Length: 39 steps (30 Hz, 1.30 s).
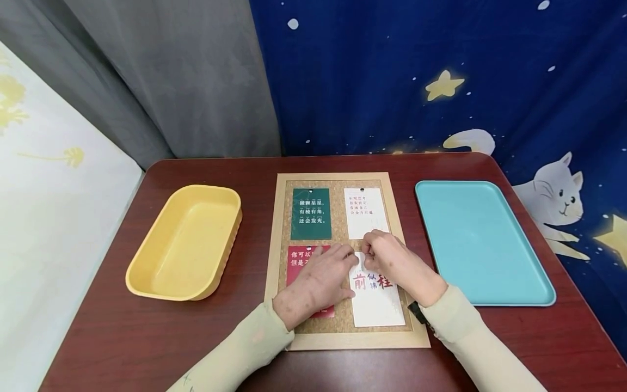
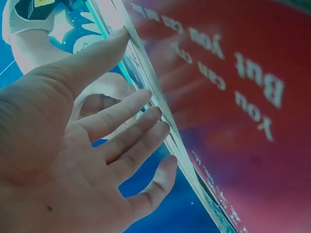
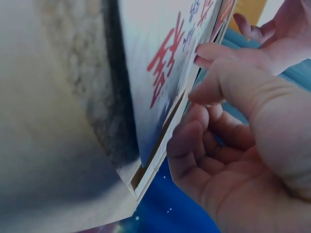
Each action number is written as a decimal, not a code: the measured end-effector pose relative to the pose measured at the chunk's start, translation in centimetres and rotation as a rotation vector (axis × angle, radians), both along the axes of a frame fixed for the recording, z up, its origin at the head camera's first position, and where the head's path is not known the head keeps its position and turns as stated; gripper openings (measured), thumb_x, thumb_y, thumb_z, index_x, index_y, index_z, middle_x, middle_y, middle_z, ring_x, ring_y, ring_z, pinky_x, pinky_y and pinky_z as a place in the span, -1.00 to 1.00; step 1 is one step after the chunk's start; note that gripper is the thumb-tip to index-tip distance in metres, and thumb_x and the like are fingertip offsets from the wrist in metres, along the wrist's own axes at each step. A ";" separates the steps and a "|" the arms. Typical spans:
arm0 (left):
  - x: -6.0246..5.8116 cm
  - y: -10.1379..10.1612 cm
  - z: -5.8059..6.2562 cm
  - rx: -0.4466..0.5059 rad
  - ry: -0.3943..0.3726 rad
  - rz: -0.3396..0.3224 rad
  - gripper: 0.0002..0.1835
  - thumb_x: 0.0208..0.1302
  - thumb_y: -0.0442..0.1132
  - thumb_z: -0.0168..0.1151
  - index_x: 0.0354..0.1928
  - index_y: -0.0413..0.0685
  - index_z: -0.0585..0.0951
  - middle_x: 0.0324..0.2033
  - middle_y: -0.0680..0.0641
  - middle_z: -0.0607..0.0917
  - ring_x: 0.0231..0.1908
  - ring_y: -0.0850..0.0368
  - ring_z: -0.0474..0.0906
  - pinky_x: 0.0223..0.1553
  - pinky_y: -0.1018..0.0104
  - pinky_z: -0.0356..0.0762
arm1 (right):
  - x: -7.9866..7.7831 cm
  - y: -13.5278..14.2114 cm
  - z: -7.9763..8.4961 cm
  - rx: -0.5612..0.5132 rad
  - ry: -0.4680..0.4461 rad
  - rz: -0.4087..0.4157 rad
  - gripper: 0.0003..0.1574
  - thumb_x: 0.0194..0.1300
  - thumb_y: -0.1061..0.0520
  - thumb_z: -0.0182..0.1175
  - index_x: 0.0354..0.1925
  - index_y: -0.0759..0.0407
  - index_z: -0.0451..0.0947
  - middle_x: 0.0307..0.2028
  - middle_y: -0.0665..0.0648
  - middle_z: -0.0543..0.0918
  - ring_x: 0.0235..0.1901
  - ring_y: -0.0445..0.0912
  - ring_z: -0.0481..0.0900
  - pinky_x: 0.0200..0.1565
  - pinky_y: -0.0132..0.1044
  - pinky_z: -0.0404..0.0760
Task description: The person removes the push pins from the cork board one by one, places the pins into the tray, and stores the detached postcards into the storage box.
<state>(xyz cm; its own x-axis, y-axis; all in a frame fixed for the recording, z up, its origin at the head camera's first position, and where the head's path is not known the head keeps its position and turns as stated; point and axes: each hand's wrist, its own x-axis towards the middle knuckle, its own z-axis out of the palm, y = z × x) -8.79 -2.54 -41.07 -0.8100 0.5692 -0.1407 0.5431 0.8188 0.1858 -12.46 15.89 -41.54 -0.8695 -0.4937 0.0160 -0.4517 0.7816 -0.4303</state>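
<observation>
A wood-framed cork board (image 1: 362, 341) lies on the table with two rows of cards. My left hand (image 1: 320, 275) reaches over the red card (image 1: 295, 275), its loosely bent fingers and thumb at the left edge of the lower right white card (image 1: 377, 311). At that card's top edge, my right hand (image 1: 398, 268) pinches thumb and fingers together; whatever small thing lies between them is hidden. Red and blue characters mark this card. Above are a green card (image 1: 311, 215) and another white card (image 1: 367, 218), each with a small dark pin-like spot at its top.
To the left stands a yellow basin (image 1: 183, 245) with nothing visible inside. A flat turquoise tray (image 1: 482, 245) lies on the right. Both share the dark red table (image 1: 245, 332) with the board. Curtains (image 1: 352, 81) hang behind the table.
</observation>
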 end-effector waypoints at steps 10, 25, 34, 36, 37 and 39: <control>0.0 0.1 0.0 -0.009 -0.006 0.005 -0.31 0.06 0.15 0.48 0.23 0.14 0.52 0.21 0.09 0.50 0.28 0.15 0.39 0.35 -0.11 0.36 | -0.3 0.4 0.3 -0.037 0.083 -0.035 -0.89 0.24 0.38 0.25 -0.25 0.28 0.67 -0.31 0.14 0.70 -0.29 -0.10 0.63 -0.23 -0.25 0.64; 0.3 -0.2 0.0 0.005 -0.027 0.017 -0.34 0.05 0.14 0.49 0.19 0.13 0.55 0.18 0.09 0.51 0.25 0.14 0.41 0.36 -0.14 0.35 | -1.3 3.3 1.0 -0.033 0.132 -0.128 -0.91 0.26 0.35 0.25 -0.28 0.23 0.67 -0.35 0.12 0.70 -0.41 -0.12 0.54 -0.33 -0.25 0.55; 0.0 -0.1 0.3 0.015 -0.024 0.006 -0.34 0.06 0.13 0.49 0.20 0.12 0.54 0.20 0.07 0.50 0.28 0.13 0.39 0.39 -0.18 0.30 | -2.4 6.4 2.0 0.021 0.121 -0.210 -0.91 0.31 0.30 0.23 -0.21 0.25 0.64 -0.35 0.18 0.68 -0.39 -0.03 0.60 -0.32 -0.16 0.58; -0.1 0.0 0.3 0.012 -0.024 0.006 -0.33 0.06 0.13 0.49 0.20 0.12 0.53 0.21 0.07 0.50 0.29 0.13 0.38 0.39 -0.18 0.29 | -2.6 7.3 2.2 0.026 0.108 -0.243 -0.89 0.31 0.31 0.21 -0.19 0.26 0.64 -0.33 0.21 0.69 -0.36 0.00 0.61 -0.30 -0.13 0.60; -0.2 0.0 0.3 0.011 -0.025 0.006 -0.33 0.06 0.14 0.49 0.21 0.12 0.53 0.22 0.07 0.49 0.30 0.13 0.38 0.39 -0.18 0.29 | -2.8 7.7 2.3 0.028 0.100 -0.256 -0.88 0.32 0.31 0.20 -0.18 0.27 0.64 -0.32 0.23 0.69 -0.35 0.02 0.62 -0.29 -0.11 0.60; -0.2 0.1 0.3 0.009 -0.028 0.008 -0.33 0.06 0.13 0.49 0.21 0.12 0.53 0.22 0.06 0.49 0.30 0.12 0.38 0.40 -0.18 0.29 | -3.0 8.6 2.5 0.040 0.078 -0.280 -0.87 0.33 0.30 0.20 -0.16 0.27 0.63 -0.31 0.24 0.69 -0.34 0.03 0.61 -0.29 -0.09 0.60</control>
<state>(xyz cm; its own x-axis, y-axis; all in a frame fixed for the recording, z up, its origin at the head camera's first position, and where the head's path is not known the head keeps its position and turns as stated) -8.96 -2.48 -40.75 -0.8105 0.5639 -0.1584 0.5309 0.8215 0.2078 -15.42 24.48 -39.01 -0.9689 -0.2363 0.0733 -0.2465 0.8960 -0.3693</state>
